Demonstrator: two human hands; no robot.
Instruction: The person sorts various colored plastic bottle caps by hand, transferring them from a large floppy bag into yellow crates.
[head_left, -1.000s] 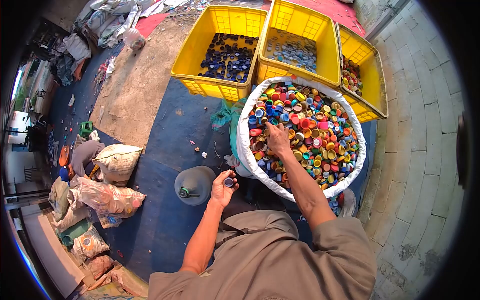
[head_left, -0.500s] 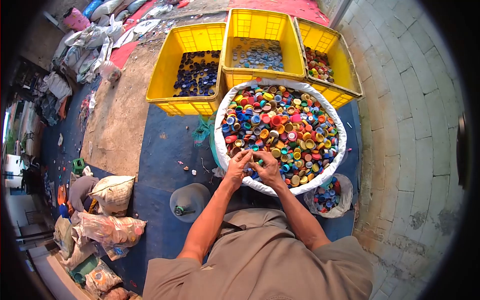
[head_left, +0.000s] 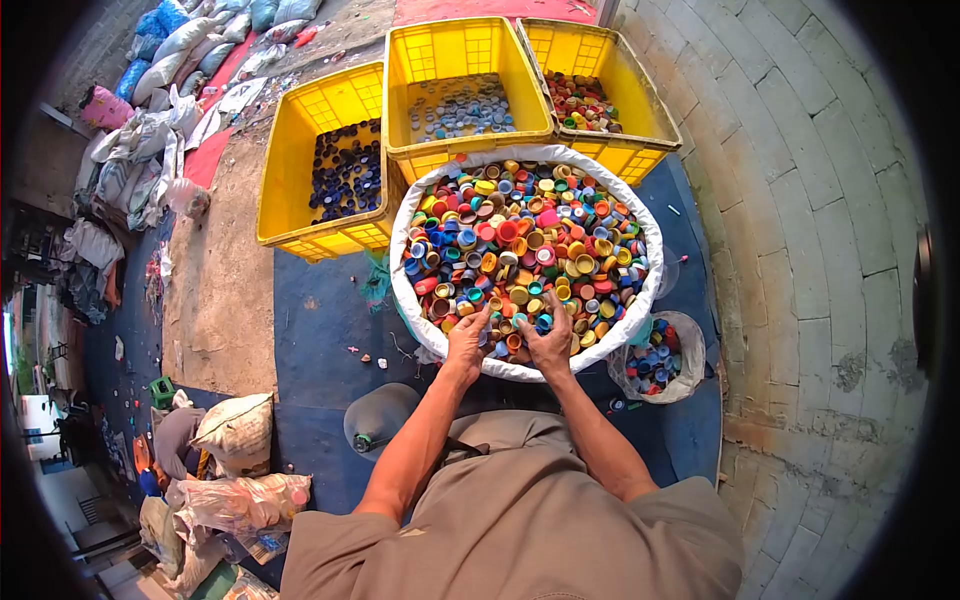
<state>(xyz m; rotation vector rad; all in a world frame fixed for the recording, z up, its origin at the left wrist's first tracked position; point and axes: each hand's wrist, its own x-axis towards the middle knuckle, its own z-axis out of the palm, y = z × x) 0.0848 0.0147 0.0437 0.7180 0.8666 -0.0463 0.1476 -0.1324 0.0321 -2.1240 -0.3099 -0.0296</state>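
A big white sack with a rolled rim (head_left: 654, 250) is heaped with loose bottle caps (head_left: 520, 255) in many colours. Over the near part of the heap, my left hand (head_left: 466, 344) has its fingers stretched forward among the caps, with no cap visible in it. My right hand (head_left: 550, 345) is a short way to the right, thumb and fingers spread apart. A blue cap (head_left: 543, 323) shows in the gap between its thumb and fingers, lying level with the caps around it.
Beyond the sack stand three yellow crates: one with dark blue caps (head_left: 345, 180), one with pale caps (head_left: 465, 108), one with reddish caps (head_left: 580, 103). A clear bag of caps (head_left: 655, 358) sits at right, a large translucent bottle (head_left: 382, 415) at left. A block wall (head_left: 800, 250) rises on the right.
My hands have parted, having been fingertip to fingertip over the sack, and now reach down to the caps. The view has shifted, so the sack and crates appear further left.
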